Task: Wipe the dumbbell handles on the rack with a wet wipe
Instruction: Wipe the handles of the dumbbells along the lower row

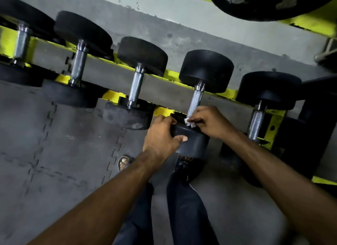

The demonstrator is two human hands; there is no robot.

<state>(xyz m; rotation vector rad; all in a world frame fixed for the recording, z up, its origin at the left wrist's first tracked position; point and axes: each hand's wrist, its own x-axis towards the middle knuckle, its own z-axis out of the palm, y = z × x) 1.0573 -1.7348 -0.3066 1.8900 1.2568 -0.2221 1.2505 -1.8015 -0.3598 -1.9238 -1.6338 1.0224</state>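
Wipe: your wet wipe (pixel 189 122) sits bunched at the near end of the handle (pixel 196 100).
Right hand: your right hand (pixel 211 122) pinches the wipe against the metal, ready to rub.
Left hand: just beside that grip, your left hand (pixel 160 137) clasps the near weight (pixel 193 142), probably to stop it rolling.
Rack: the yellow rack (pixel 113 95) carries the bar beyond your grip.

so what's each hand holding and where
The left hand grips the dumbbell's near head; right hand pinches the wet wipe at the handle's near end.

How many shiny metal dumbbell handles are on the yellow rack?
5 shiny metal handles in one row: far-left handle, second handle, middle handle, fourth handle, far-right handle. Others may be hidden.
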